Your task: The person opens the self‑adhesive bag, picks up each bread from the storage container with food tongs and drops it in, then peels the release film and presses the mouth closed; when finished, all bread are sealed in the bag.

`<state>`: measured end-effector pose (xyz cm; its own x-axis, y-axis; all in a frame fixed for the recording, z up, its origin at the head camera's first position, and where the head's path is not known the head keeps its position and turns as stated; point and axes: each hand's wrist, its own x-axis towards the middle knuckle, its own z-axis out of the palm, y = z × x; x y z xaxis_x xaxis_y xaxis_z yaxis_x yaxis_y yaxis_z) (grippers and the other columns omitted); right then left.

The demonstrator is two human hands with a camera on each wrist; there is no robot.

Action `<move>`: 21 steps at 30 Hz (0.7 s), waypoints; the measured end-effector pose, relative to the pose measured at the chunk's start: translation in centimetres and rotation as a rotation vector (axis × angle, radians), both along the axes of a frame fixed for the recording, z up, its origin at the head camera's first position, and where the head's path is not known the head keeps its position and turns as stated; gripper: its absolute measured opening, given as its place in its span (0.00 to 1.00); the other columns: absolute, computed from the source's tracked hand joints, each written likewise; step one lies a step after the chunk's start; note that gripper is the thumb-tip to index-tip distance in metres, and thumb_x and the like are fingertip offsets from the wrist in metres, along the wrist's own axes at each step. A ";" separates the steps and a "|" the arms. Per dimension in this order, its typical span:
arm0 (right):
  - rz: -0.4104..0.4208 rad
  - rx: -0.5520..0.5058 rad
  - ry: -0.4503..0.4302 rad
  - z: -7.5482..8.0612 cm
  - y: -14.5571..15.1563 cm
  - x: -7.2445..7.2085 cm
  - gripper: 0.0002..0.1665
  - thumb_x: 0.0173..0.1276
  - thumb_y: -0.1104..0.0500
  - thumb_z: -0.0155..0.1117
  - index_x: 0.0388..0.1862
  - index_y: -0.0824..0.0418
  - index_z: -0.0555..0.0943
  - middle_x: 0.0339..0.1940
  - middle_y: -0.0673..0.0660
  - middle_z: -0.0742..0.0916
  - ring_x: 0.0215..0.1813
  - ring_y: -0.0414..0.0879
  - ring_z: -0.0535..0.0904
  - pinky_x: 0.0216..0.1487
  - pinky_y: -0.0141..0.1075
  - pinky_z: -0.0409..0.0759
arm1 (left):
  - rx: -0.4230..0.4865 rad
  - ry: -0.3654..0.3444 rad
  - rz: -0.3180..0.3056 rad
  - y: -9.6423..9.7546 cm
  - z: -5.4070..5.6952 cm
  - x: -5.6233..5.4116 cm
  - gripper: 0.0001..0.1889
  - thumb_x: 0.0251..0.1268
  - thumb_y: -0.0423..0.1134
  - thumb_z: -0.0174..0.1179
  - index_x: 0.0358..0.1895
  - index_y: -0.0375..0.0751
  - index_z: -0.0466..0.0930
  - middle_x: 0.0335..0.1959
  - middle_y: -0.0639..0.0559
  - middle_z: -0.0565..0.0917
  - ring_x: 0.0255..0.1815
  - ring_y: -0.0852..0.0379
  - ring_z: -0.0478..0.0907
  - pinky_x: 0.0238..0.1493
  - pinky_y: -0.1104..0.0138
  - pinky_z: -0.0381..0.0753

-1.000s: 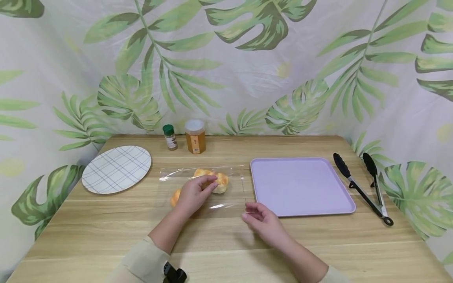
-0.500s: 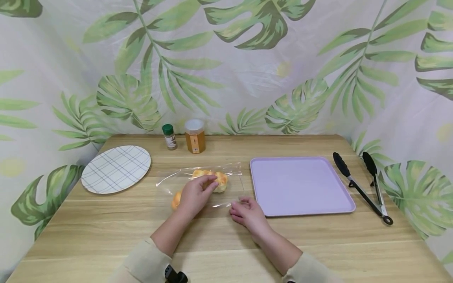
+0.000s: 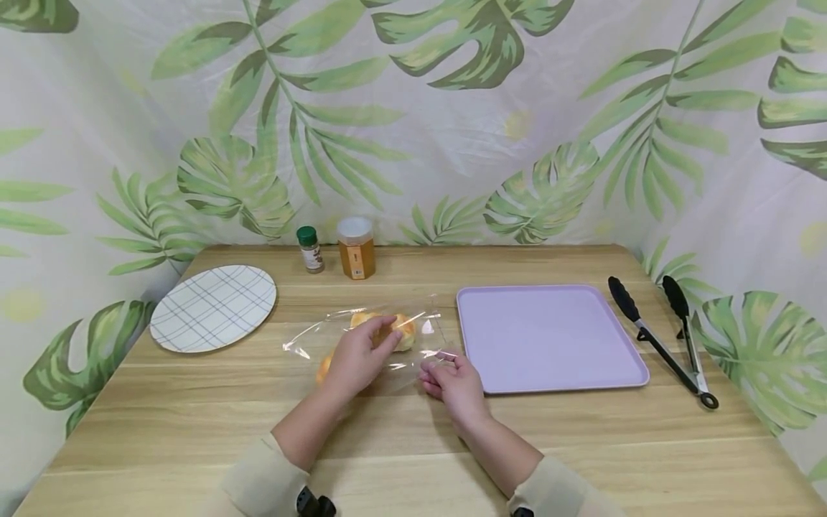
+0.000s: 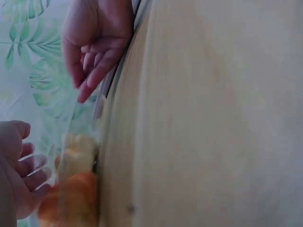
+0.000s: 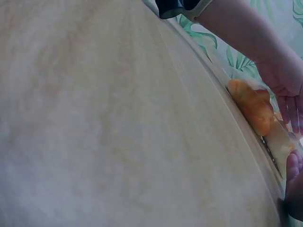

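Golden bread rolls (image 3: 405, 335) lie on the table inside a clear plastic bag (image 3: 300, 340). My left hand (image 3: 357, 359) is over the bag with fingers loosely bent, hiding part of the bread; in the left wrist view its fingers are spread apart beside the film, gripping nothing. At the bag's near right corner, my right hand (image 3: 457, 388) pinches the film between thumb and forefinger. The left wrist view shows the film stretched from those right fingertips (image 4: 83, 97) down toward the bread. An orange-brown roll also appears between hands and table in the right wrist view.
Right of the bag lies a lilac tray (image 3: 552, 341), with black-tipped tongs (image 3: 668, 362) beyond it. A checked oval plate (image 3: 213, 309) sits at the left. Behind stand a green-capped spice jar (image 3: 311, 251) and an amber jar with a white lid (image 3: 357, 250).
My right hand has moved left from beside the tray to the bag's corner and taken hold of the film, which has lifted and wrinkled. The left hand has barely moved.
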<state>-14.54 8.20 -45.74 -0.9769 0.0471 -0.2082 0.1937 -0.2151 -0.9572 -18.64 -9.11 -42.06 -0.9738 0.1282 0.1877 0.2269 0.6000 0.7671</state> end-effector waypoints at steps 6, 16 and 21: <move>-0.025 -0.013 0.004 0.1 0.5 0.0 0.23 0.69 0.70 0.57 0.61 0.75 0.67 0.35 0.59 0.90 0.31 0.36 0.84 0.37 0.26 0.85 | -0.047 -0.072 -0.054 -1.0 2.0 -2.6 0.21 0.75 0.50 0.51 0.62 0.44 0.77 0.62 0.43 0.80 0.51 0.41 0.82 0.49 0.49 0.83; -0.023 -0.026 0.013 -0.5 0.4 0.3 0.23 0.69 0.69 0.57 0.61 0.74 0.68 0.25 0.46 0.86 0.29 0.35 0.82 0.35 0.25 0.84 | -0.106 -0.092 -0.118 -0.5 2.4 -9.3 0.19 0.77 0.42 0.48 0.59 0.35 0.78 0.57 0.38 0.82 0.61 0.40 0.77 0.63 0.49 0.76; -0.020 -0.029 0.017 -0.6 0.1 0.5 0.24 0.68 0.69 0.59 0.61 0.74 0.68 0.24 0.46 0.85 0.29 0.35 0.82 0.35 0.24 0.84 | -0.174 -0.144 -0.117 0.0 1.6 -10.8 0.18 0.76 0.42 0.49 0.58 0.34 0.79 0.58 0.38 0.82 0.60 0.42 0.78 0.64 0.51 0.76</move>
